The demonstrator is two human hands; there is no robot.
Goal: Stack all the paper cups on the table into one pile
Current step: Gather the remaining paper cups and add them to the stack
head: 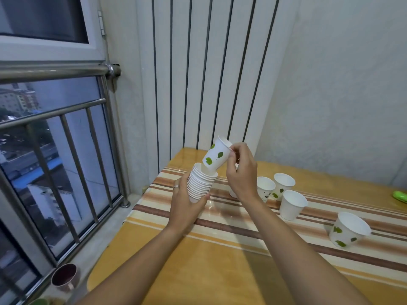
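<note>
Here, the left hand [185, 203] grips a stack [201, 183] above the table [220, 260]; the right hand [241, 170] pinches a cup [215, 156] by its rim, entering the stack. Likely light, crushable paper: hold gently.

Maroon mug [65, 277] on sill; green object [401, 196] at table's right edge.
</note>
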